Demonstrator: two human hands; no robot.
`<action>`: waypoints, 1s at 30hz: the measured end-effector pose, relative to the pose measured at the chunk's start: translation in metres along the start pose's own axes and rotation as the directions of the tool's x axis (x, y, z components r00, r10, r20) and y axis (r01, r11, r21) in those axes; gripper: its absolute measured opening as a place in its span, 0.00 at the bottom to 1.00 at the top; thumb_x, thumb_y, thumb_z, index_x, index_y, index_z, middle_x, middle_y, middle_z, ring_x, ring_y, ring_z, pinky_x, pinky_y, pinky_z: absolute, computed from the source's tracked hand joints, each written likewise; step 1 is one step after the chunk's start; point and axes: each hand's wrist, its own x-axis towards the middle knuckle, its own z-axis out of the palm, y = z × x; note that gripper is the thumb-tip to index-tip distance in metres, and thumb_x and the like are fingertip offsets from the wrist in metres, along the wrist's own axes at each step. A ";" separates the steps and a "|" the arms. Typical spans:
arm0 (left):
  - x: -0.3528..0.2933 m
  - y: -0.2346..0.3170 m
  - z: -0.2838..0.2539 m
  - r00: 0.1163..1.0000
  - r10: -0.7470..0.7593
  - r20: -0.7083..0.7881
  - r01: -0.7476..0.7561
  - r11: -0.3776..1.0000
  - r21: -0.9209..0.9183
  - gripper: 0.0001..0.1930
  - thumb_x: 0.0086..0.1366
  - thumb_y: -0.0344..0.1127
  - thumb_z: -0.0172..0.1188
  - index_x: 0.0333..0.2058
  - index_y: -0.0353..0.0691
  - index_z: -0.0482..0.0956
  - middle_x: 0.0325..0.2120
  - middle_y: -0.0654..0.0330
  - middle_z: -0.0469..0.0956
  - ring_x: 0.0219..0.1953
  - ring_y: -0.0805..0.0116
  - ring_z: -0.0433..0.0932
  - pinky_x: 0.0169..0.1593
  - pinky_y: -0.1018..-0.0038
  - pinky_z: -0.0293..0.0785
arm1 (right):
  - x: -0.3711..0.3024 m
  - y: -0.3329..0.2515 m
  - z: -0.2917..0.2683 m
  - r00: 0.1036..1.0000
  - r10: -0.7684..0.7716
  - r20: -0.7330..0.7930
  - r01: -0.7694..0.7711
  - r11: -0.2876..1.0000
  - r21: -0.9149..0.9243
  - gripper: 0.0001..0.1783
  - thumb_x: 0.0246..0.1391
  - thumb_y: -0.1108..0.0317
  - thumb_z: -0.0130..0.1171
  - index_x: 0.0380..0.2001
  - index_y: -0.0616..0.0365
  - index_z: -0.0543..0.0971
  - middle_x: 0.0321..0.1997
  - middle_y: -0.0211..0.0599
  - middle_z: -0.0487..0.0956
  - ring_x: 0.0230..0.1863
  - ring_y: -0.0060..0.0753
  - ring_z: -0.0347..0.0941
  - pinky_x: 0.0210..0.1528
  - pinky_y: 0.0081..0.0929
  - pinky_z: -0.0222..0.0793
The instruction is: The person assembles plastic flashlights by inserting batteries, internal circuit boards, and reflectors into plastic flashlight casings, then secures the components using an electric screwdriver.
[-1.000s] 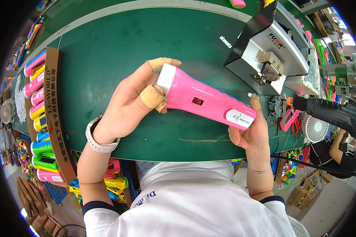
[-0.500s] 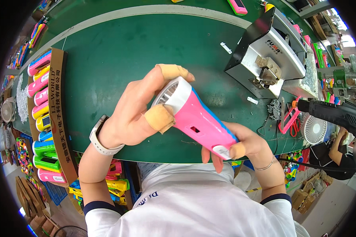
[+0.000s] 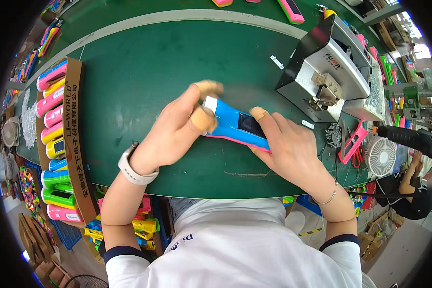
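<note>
A flashlight (image 3: pixel 230 126) with a blue upper side, a pink underside and a white head lies between my hands, above the green table. Its dark rectangular panel (image 3: pixel 250 124) faces up. My left hand (image 3: pixel 170 132) grips the white head end, its thumb and a finger wrapped in tan tape; the fingertips are a little blurred. Over the narrow end, my right hand (image 3: pixel 290 146) is closed from above and hides that end. The flashlight's lens is covered by my left hand.
At the left, a cardboard box (image 3: pixel 76 139) holds several colourful flashlights. A silver and black machine (image 3: pixel 329 72) stands at the right, with small white clips (image 3: pixel 276 62) near it. Beyond are a black power tool (image 3: pixel 408 140), a pink frame (image 3: pixel 354 142), a white fan (image 3: pixel 381 152) and another person (image 3: pixel 412 189).
The flashlight has been rolled over, from pink side up to blue side with the panel up, and is more level. My right hand has moved up, from below the narrow end to over it.
</note>
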 end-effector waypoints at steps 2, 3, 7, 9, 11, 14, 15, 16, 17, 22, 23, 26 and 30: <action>0.000 0.002 -0.002 0.981 0.186 -0.053 -0.190 0.977 -0.097 0.30 0.60 0.45 0.60 0.55 0.35 0.63 0.47 0.57 0.72 0.35 0.74 0.73 0.42 0.74 0.72 | 0.002 0.002 0.001 1.000 0.026 -0.013 -0.027 0.999 -0.029 0.32 0.38 0.62 0.67 0.49 0.55 0.69 0.28 0.31 0.70 0.25 0.32 0.73 0.21 0.28 0.69; 0.000 0.000 -0.010 0.970 0.240 0.040 -0.238 0.970 -0.054 0.35 0.56 0.37 0.65 0.59 0.36 0.58 0.53 0.56 0.67 0.37 0.74 0.73 0.45 0.75 0.72 | 0.003 0.004 0.001 1.000 0.021 -0.015 -0.022 0.999 -0.030 0.32 0.38 0.62 0.67 0.49 0.55 0.69 0.28 0.31 0.70 0.25 0.32 0.73 0.21 0.28 0.69; -0.004 0.001 -0.012 0.991 -0.084 0.104 0.102 0.977 -0.189 0.25 0.58 0.34 0.61 0.53 0.37 0.64 0.41 0.60 0.72 0.34 0.76 0.75 0.36 0.82 0.73 | 0.001 0.009 0.010 0.994 0.000 -0.108 -0.014 0.992 -0.127 0.29 0.37 0.64 0.66 0.48 0.52 0.72 0.27 0.28 0.67 0.27 0.30 0.70 0.26 0.27 0.65; -0.003 -0.004 -0.012 0.977 -0.171 0.127 0.201 0.936 -0.289 0.21 0.59 0.35 0.61 0.49 0.37 0.67 0.34 0.62 0.73 0.27 0.79 0.73 0.30 0.84 0.69 | 0.002 0.012 0.013 0.981 -0.081 -0.177 0.030 0.961 -0.274 0.29 0.37 0.64 0.65 0.48 0.51 0.73 0.27 0.27 0.67 0.28 0.30 0.68 0.27 0.27 0.63; -0.002 -0.003 -0.013 0.943 -0.263 0.205 0.328 0.840 -0.432 0.15 0.62 0.39 0.58 0.44 0.39 0.69 0.29 0.64 0.73 0.23 0.81 0.72 0.26 0.85 0.66 | 0.002 0.014 0.012 0.963 -0.095 -0.251 0.012 0.950 -0.313 0.30 0.34 0.66 0.65 0.48 0.51 0.74 0.28 0.27 0.66 0.29 0.30 0.66 0.29 0.27 0.60; -0.007 -0.015 -0.012 0.972 -0.111 0.208 0.221 0.738 -0.637 0.19 0.59 0.34 0.61 0.48 0.38 0.68 0.36 0.61 0.73 0.31 0.77 0.74 0.33 0.83 0.71 | 0.002 0.016 0.011 0.955 -0.035 -0.295 -0.008 0.990 -0.144 0.31 0.34 0.66 0.67 0.48 0.51 0.74 0.28 0.29 0.67 0.29 0.31 0.67 0.29 0.28 0.62; -0.008 -0.015 -0.011 0.973 -0.112 0.203 0.218 0.737 -0.640 0.19 0.59 0.34 0.61 0.48 0.38 0.68 0.36 0.61 0.73 0.31 0.77 0.74 0.33 0.83 0.71 | 0.001 0.015 0.010 0.963 -0.014 -0.268 -0.016 0.994 -0.111 0.33 0.33 0.62 0.69 0.48 0.52 0.73 0.28 0.31 0.67 0.29 0.32 0.67 0.29 0.29 0.62; -0.010 -0.015 -0.008 0.987 -0.034 0.156 0.129 0.747 -0.653 0.23 0.57 0.31 0.63 0.51 0.38 0.66 0.42 0.59 0.71 0.36 0.75 0.74 0.38 0.81 0.72 | 0.000 0.014 0.009 0.964 -0.019 -0.266 -0.011 0.994 -0.112 0.33 0.33 0.62 0.69 0.48 0.52 0.73 0.28 0.31 0.67 0.29 0.32 0.67 0.29 0.29 0.62; -0.011 -0.016 -0.007 0.993 0.044 0.108 0.039 0.750 -0.661 0.28 0.55 0.28 0.64 0.54 0.38 0.65 0.47 0.58 0.70 0.42 0.73 0.74 0.44 0.79 0.73 | 0.000 0.012 0.009 0.968 0.017 -0.248 -0.032 0.998 -0.058 0.34 0.33 0.58 0.69 0.48 0.53 0.73 0.28 0.31 0.67 0.29 0.33 0.67 0.29 0.29 0.63; -0.006 -0.035 -0.037 0.938 0.346 -0.018 -0.324 0.894 0.310 0.33 0.44 0.27 0.69 0.52 0.38 0.70 0.53 0.57 0.69 0.56 0.58 0.68 0.59 0.65 0.63 | 0.002 0.010 0.012 0.971 0.055 -0.233 -0.039 0.997 0.069 0.36 0.32 0.49 0.69 0.47 0.54 0.74 0.28 0.31 0.66 0.29 0.33 0.66 0.28 0.27 0.66; -0.007 -0.039 -0.046 0.938 0.345 0.016 -0.286 0.752 0.594 0.35 0.43 0.31 0.70 0.54 0.40 0.69 0.55 0.56 0.67 0.58 0.56 0.65 0.60 0.63 0.61 | 0.005 0.012 0.016 0.976 0.018 -0.219 -0.030 0.998 -0.048 0.36 0.32 0.49 0.69 0.46 0.54 0.74 0.28 0.31 0.66 0.30 0.33 0.66 0.27 0.26 0.66; -0.014 -0.043 -0.046 0.935 0.353 -0.040 -0.192 0.597 0.779 0.41 0.41 0.36 0.71 0.57 0.43 0.66 0.57 0.56 0.64 0.61 0.54 0.60 0.63 0.60 0.56 | 0.008 0.015 0.033 0.985 0.008 -0.174 -0.039 0.984 -0.174 0.34 0.32 0.48 0.69 0.45 0.53 0.74 0.29 0.30 0.65 0.32 0.32 0.65 0.25 0.26 0.68; -0.012 -0.029 -0.037 0.952 0.305 0.035 -0.216 0.584 0.783 0.47 0.38 0.40 0.72 0.60 0.48 0.62 0.60 0.57 0.60 0.64 0.54 0.56 0.64 0.56 0.53 | 0.009 0.016 0.037 0.987 0.021 -0.160 -0.050 0.983 -0.177 0.33 0.32 0.50 0.70 0.43 0.52 0.74 0.30 0.31 0.65 0.34 0.32 0.65 0.24 0.25 0.69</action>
